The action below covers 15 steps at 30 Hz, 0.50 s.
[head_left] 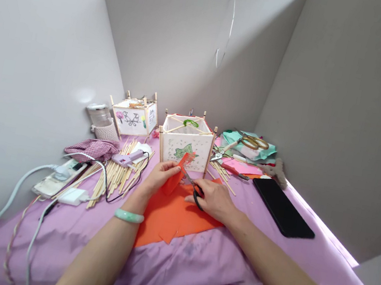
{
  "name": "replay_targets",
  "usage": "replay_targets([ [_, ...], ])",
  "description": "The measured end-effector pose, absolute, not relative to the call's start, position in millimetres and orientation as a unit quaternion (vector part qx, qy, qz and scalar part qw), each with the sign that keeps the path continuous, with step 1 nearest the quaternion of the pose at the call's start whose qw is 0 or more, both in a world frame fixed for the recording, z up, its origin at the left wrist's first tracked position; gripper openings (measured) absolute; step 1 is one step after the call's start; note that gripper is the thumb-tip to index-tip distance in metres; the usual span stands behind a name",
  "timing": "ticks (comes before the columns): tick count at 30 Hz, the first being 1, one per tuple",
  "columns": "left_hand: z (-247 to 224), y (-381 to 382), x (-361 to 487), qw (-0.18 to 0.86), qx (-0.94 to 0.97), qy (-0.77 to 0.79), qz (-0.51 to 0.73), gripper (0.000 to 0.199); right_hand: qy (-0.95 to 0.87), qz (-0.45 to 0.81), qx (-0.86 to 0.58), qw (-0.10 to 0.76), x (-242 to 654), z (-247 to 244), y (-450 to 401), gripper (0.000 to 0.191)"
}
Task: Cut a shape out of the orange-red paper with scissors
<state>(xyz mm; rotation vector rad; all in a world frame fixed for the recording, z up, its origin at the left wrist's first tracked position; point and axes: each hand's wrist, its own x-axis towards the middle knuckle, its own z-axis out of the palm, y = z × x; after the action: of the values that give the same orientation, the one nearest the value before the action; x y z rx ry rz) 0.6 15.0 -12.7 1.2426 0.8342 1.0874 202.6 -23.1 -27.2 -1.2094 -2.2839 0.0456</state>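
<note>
My left hand (161, 176) pinches a narrow orange piece (173, 183), held upright above a larger orange sheet (159, 215) that lies on the purple cloth. In my right hand (215, 200) are small scissors with black handles (197, 198), their blades pointing up and left to the edge of the narrow piece. Just behind both hands stands a white lantern with a wooden stick frame (185, 149), a green star-like drawing on its front panel. A green loop (191, 123) rests at its top.
A second lantern (131, 120), a jar (101, 122), wooden sticks (116, 176), a purple glue gun (128, 157) and a power strip with cables (60, 178) are left. Right are pliers (232, 169), large scissors (253, 142) and a black phone (282, 208). Grey panels surround the table.
</note>
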Motion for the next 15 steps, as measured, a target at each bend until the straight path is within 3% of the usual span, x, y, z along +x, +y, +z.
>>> replay_targets([
  [15,-13.5,15.5,0.0,0.584,0.571,0.363,0.449,0.033,-0.856,0.033,-0.44,0.27,201.3,-26.3,-23.8,0.034],
])
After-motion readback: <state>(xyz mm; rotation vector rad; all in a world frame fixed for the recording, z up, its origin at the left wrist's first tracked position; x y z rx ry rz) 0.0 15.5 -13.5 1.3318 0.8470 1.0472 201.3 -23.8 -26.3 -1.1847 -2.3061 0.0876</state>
